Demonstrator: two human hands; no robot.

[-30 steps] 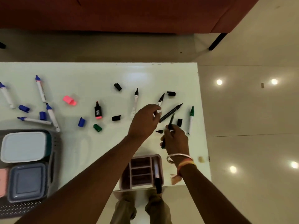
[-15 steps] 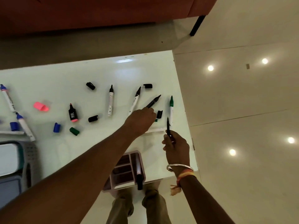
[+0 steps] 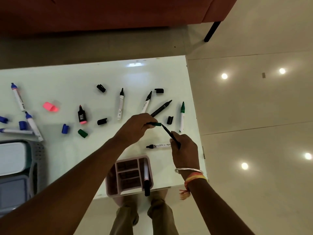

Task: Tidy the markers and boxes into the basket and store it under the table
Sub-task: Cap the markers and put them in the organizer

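Capping is underway: left hand (image 3: pixel 137 126) is pinching a cap (image 3: pixel 156 124), right hand (image 3: pixel 184 150) is gripping a marker (image 3: pixel 167 132), its tip needing alignment

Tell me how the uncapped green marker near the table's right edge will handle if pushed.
The green marker looks round-barrelled, so it would probably roll, and the table edge is close beside it. It is likely rigid and light. Its bare tip may smear.

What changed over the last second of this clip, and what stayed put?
The left hand picked a small dark green cap off the white table and brought it to the tip of the thin black pen gripped in the right hand. The scattered markers, loose caps and pink organiser tray stayed put.
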